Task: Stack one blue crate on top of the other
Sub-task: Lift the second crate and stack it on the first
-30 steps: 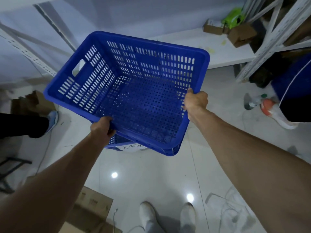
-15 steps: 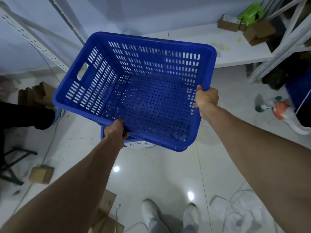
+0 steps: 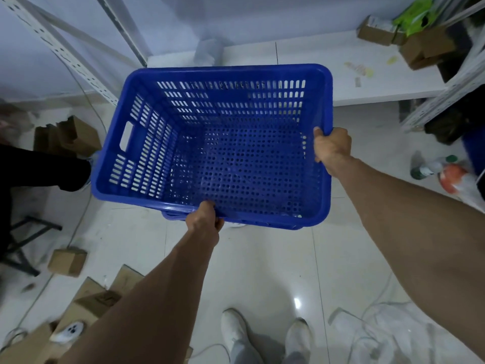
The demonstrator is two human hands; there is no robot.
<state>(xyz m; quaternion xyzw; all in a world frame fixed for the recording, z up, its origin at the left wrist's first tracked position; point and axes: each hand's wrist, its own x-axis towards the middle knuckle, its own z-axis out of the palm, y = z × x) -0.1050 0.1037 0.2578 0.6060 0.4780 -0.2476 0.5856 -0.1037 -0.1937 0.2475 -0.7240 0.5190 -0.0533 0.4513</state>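
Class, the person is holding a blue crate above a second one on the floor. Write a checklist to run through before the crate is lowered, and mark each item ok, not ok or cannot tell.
1. Left hand grips the near rim of the held crate: ok.
2. Right hand grips the right rim: ok.
3. Held crate holds nothing: ok.
4. Lower crate lies under the held one: ok, though only a sliver of its rim shows.
5. Rims line up squarely: cannot tell, lower crate mostly hidden.
6. Lower crate holds nothing: cannot tell.
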